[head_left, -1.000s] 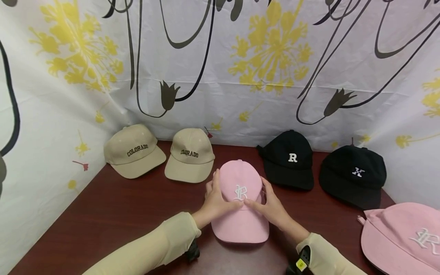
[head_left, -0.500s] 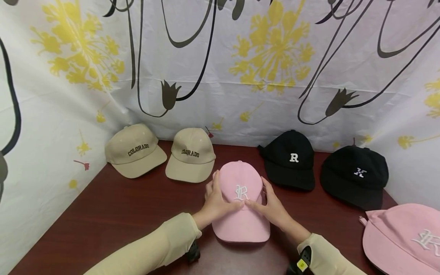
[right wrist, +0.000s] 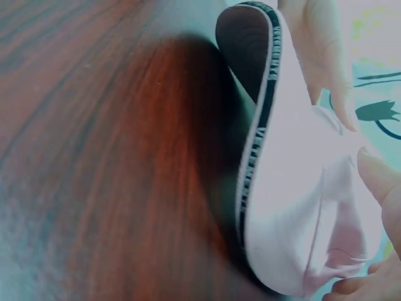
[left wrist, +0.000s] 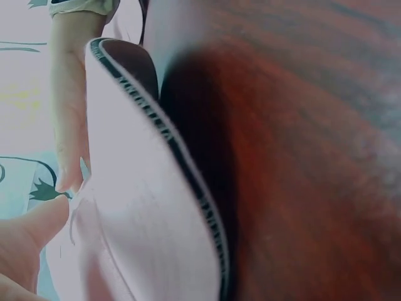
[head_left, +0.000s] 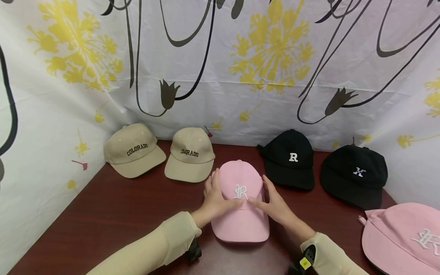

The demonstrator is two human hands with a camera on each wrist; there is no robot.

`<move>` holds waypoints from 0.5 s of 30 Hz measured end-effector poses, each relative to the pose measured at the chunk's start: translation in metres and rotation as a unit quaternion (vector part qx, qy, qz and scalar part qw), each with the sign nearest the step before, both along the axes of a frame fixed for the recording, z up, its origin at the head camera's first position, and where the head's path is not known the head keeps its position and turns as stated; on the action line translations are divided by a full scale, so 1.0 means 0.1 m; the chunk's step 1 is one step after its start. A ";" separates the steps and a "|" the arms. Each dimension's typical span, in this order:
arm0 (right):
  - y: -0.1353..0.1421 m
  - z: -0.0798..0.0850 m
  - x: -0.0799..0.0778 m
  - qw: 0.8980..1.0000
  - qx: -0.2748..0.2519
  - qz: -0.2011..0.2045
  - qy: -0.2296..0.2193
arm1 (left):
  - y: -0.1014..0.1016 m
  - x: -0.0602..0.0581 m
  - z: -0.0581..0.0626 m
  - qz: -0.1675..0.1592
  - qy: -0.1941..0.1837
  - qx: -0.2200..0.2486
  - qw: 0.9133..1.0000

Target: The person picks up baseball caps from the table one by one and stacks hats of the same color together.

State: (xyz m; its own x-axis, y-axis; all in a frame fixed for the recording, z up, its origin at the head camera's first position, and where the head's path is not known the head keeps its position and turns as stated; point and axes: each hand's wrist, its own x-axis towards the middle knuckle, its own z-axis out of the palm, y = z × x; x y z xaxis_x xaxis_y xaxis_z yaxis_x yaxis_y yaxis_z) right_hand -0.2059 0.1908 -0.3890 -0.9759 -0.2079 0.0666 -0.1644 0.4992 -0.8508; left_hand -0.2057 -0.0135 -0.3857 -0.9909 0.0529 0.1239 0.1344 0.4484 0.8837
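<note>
A pink baseball cap (head_left: 239,225) with a white embroidered letter stands at the middle of the table, brim toward me. My left hand (head_left: 215,200) holds its left side, thumb across the front below the lettering and fingers along the crown. On the opposite side, my right hand (head_left: 275,204) has its thumb at the front seam and its fingers beside the crown. The brim (left wrist: 150,188) shows in the left wrist view with a dark lettered band along its edge, close over the tabletop. In the right wrist view, the right thumb (right wrist: 379,179) lies by the crown.
Two beige caps, one at far left (head_left: 134,151) and one beside it (head_left: 190,154), stand at the back. Two black caps (head_left: 288,160) (head_left: 354,173) sit back right. Another pink cap (head_left: 403,236) lies at the right edge. A patterned cloth (head_left: 220,68) hangs behind the dark red table (head_left: 130,214).
My right hand has shifted slightly right, its thumb sliding a little away from the left thumb and its fingers loosening from the crown. The pink cap stays in place.
</note>
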 end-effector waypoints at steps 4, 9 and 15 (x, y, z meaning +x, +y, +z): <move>0.02 0.05 0.00 1.000 0.008 -0.005 -0.002 | 0.00 -0.04 0.02 0.000 -0.007 0.001 1.000; 0.06 0.12 0.01 1.000 0.020 -0.010 0.009 | 0.01 -0.04 0.08 0.003 0.002 0.010 1.000; 0.12 0.17 0.03 1.000 0.017 -0.019 0.008 | 0.04 -0.07 0.17 0.010 0.024 0.015 1.000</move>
State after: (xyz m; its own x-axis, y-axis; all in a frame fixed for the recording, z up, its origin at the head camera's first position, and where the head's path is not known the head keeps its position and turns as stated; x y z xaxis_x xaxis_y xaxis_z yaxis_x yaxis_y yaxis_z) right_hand -0.2025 0.2025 -0.3722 -0.9819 -0.1741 0.0749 -0.1581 0.5345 -0.8303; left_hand -0.2123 -0.0095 -0.3690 -0.9846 0.0281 0.1726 0.1681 0.4248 0.8895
